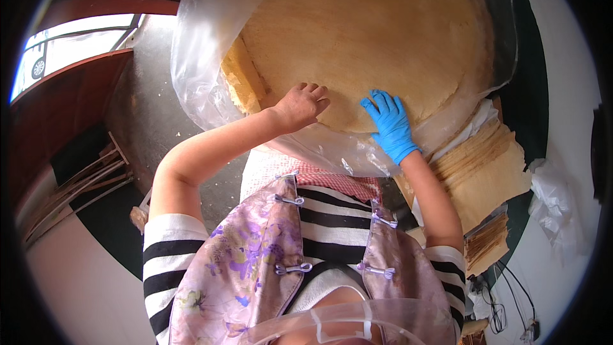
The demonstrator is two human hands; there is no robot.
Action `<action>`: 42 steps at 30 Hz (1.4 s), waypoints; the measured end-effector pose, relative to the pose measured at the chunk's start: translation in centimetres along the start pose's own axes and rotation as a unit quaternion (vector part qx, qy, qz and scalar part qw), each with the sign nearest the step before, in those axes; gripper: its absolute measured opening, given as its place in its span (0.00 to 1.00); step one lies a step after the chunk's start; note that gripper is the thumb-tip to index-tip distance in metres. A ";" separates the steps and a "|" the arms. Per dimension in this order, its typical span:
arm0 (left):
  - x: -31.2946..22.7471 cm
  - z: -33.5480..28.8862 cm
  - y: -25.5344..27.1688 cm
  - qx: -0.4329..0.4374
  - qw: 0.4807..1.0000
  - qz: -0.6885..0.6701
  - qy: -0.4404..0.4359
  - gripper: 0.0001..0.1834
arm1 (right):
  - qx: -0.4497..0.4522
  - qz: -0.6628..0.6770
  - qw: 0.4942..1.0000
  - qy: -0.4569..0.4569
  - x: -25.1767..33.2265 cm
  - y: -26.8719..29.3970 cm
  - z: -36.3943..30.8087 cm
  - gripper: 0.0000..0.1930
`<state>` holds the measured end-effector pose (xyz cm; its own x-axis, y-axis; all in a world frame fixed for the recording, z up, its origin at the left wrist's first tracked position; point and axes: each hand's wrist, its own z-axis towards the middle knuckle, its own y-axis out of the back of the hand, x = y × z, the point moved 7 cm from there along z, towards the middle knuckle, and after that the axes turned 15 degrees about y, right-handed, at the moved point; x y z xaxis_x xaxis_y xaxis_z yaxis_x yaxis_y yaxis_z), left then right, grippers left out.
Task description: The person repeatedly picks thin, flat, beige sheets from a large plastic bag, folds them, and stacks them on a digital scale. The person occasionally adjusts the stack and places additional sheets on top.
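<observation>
A large round tan sheet (357,45), thin and flat like a pancake, lies in front of me in clear plastic film (198,83). My bare left hand (304,106) rests at its near edge, fingers loosely bent and slightly apart, with nothing visible in them. Wearing a blue glove, my right hand (390,126) lies on the near right edge with its fingers spread. Left of the sheet is a yellowish folded piece (242,76) with a ragged edge. The underside of my left hand is hidden.
On the right, below the round sheet, sits a stack of folded tan sheets (482,169) with layered edges. Beside it hangs a crumpled white plastic bag (554,201). Black cables (511,291) trail at lower right. Thin wooden strips (83,191) stand at the left.
</observation>
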<state>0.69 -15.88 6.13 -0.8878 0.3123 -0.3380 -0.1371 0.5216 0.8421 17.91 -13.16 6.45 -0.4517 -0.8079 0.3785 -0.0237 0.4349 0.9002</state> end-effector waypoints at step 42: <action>3.2 3.2 3.9 -0.015 0.948 -0.139 0.287 0.10 | -0.080 0.170 0.976 -0.111 -3.2 3.3 3.3 0.16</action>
<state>-1.34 -10.29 7.02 -0.9069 -0.3217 -0.2720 -0.4061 0.4954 0.7679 16.31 -7.86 7.46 -0.5925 -0.5136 0.6207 0.2927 0.5806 0.7598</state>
